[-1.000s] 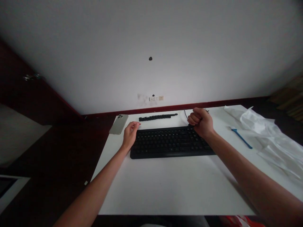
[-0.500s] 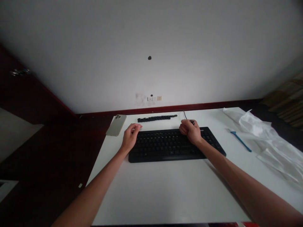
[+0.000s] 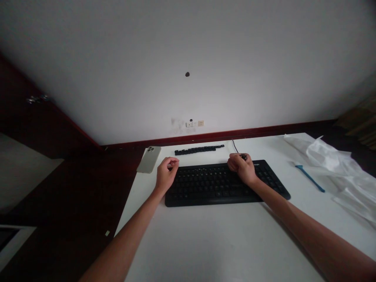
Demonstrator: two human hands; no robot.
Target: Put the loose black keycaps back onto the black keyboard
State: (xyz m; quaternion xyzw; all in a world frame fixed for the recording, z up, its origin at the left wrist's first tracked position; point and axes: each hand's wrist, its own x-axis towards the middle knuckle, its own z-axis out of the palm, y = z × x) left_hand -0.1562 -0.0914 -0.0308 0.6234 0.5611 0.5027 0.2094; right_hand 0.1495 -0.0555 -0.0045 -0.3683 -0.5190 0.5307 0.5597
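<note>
A black keyboard (image 3: 205,199) lies across the white table in front of me. Over its top left corner is my left hand (image 3: 167,172), fingers curled toward the thumb; whether a small thing is between them I cannot make out. My right hand (image 3: 243,168) is closed in a fist above the right part of the keyboard. Something small and dark shows at the top of that fist, its kind unclear. Behind the keyboard lies a row of loose black keycaps (image 3: 198,150). A thin dark cable (image 3: 235,146) runs from the far table edge toward my right hand.
A phone (image 3: 149,160) lies face down at the table's far left corner. To the right are a blue tool (image 3: 310,178) like a small stick with a widened end, and a crumpled translucent plastic bag (image 3: 337,160). The wall with sockets (image 3: 195,124) stands beyond the table.
The whole view has shifted slightly, so the table sits a bit lower and further right. My left fingers have turned a little; my right fist stays over the keyboard.
</note>
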